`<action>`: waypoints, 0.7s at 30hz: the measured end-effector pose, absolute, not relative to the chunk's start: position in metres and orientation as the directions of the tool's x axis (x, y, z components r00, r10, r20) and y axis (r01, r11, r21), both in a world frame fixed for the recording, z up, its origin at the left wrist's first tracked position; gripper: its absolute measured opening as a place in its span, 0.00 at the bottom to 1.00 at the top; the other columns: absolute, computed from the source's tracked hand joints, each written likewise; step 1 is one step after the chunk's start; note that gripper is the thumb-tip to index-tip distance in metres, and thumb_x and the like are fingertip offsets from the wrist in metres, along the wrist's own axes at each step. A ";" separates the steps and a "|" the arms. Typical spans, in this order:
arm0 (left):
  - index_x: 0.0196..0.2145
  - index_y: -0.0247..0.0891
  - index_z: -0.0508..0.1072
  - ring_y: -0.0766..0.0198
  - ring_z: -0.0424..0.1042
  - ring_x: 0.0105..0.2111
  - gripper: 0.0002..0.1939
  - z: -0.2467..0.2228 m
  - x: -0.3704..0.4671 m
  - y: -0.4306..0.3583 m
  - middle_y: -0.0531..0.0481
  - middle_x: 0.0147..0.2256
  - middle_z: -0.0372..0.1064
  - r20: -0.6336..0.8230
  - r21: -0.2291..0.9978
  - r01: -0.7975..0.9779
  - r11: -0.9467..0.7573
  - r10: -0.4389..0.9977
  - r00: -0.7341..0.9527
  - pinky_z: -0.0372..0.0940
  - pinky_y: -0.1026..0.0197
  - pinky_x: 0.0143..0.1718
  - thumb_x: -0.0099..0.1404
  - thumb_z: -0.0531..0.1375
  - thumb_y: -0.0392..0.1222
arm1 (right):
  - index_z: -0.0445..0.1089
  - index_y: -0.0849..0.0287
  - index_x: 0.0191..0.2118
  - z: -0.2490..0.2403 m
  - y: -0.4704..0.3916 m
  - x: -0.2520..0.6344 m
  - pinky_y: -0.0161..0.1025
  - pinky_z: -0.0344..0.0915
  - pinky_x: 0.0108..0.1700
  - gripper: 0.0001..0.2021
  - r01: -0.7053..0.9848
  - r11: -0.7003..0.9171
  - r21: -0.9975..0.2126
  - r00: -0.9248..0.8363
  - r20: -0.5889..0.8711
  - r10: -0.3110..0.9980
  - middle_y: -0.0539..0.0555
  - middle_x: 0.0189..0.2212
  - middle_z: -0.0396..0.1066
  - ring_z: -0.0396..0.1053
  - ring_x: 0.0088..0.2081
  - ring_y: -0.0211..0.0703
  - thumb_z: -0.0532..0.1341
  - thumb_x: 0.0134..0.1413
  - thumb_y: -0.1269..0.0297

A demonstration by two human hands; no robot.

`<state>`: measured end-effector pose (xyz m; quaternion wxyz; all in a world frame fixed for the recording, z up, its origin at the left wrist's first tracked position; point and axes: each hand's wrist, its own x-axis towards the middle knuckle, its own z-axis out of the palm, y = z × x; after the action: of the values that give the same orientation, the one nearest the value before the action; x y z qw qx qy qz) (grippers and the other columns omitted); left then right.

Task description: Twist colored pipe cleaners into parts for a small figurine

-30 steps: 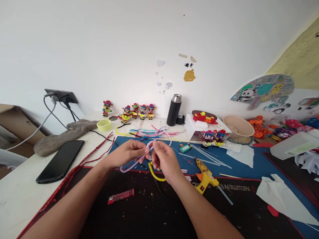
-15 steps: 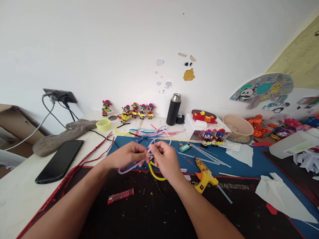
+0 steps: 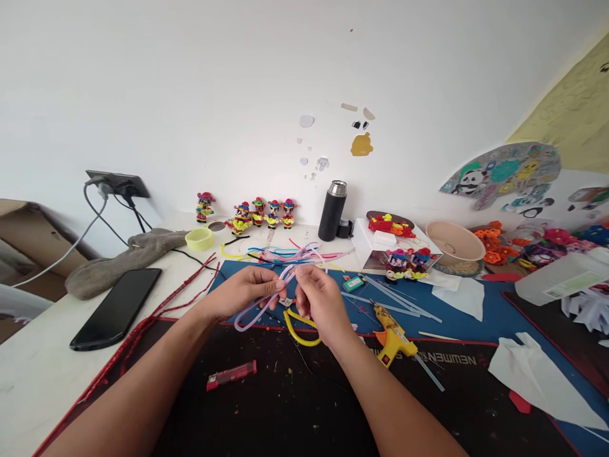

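A lilac pipe cleaner point(image 3: 246, 324), bent into loops, runs between my two hands above the dark mat. My left hand point(image 3: 247, 292) pinches it between thumb and forefinger, with one loop hanging below the fingers. On the other side my right hand point(image 3: 321, 299) has thumb and forefinger closed on the same pipe cleaner, and another loop rises behind the fingertips. Under my right hand lies a curved yellow pipe cleaner point(image 3: 304, 342), partly hidden by it. A red lighter point(image 3: 231, 375) rests on the mat nearer to me.
Right of my hands lies a yellow glue gun point(image 3: 394, 336), with clear glue sticks point(image 3: 394, 296) behind it. Loose coloured pipe cleaners point(image 3: 285, 254) are spread behind the mat. A black flask point(image 3: 332, 212) and small figures point(image 3: 273, 214) stand by the wall. A phone point(image 3: 117, 309) lies left.
My right hand has shifted slightly right, and my fingertips are a little farther apart. The lower lilac loop has swung and now hangs more openly below my left hand.
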<state>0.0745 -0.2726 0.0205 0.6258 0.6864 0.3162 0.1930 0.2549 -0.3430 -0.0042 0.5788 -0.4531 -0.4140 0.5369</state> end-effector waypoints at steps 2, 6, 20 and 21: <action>0.32 0.34 0.81 0.65 0.64 0.24 0.22 0.020 0.075 -0.273 0.49 0.24 0.72 -0.118 0.984 0.175 -0.014 0.690 0.714 0.59 0.64 0.28 0.62 0.69 0.60 | 0.70 0.56 0.38 -0.004 -0.343 0.254 0.31 0.49 0.17 0.21 -0.247 -0.006 -0.969 0.065 -0.023 0.998 0.42 0.16 0.63 0.56 0.14 0.32 0.67 0.58 0.42; 0.32 0.34 0.81 0.65 0.64 0.24 0.23 0.019 0.077 -0.273 0.48 0.24 0.74 -0.120 0.983 0.181 -0.017 0.682 0.721 0.58 0.64 0.27 0.62 0.69 0.61 | 0.70 0.57 0.35 -0.010 -0.341 0.253 0.31 0.48 0.17 0.21 -0.206 0.004 -0.978 0.063 -0.009 0.998 0.43 0.15 0.64 0.56 0.14 0.32 0.68 0.56 0.43; 0.38 0.33 0.85 0.64 0.65 0.25 0.23 0.018 0.077 -0.275 0.45 0.27 0.78 -0.125 0.987 0.162 -0.007 0.607 0.785 0.59 0.63 0.30 0.65 0.68 0.59 | 0.69 0.56 0.33 -0.013 -0.339 0.252 0.32 0.48 0.16 0.21 -0.180 0.059 -0.982 0.137 0.034 0.990 0.43 0.14 0.62 0.55 0.14 0.33 0.68 0.56 0.41; 0.38 0.33 0.85 0.64 0.65 0.25 0.23 0.019 0.077 -0.275 0.44 0.27 0.78 -0.128 0.986 0.164 -0.005 0.600 0.789 0.59 0.62 0.30 0.65 0.68 0.59 | 0.69 0.56 0.33 -0.013 -0.340 0.252 0.32 0.48 0.16 0.21 -0.180 0.062 -0.982 0.135 0.038 0.990 0.43 0.14 0.62 0.55 0.14 0.33 0.68 0.56 0.41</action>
<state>0.0769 -0.2748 0.0186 0.6485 0.6885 0.2776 0.1682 0.2517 -0.3396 -0.0127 0.5881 -0.4707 -0.4303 0.4974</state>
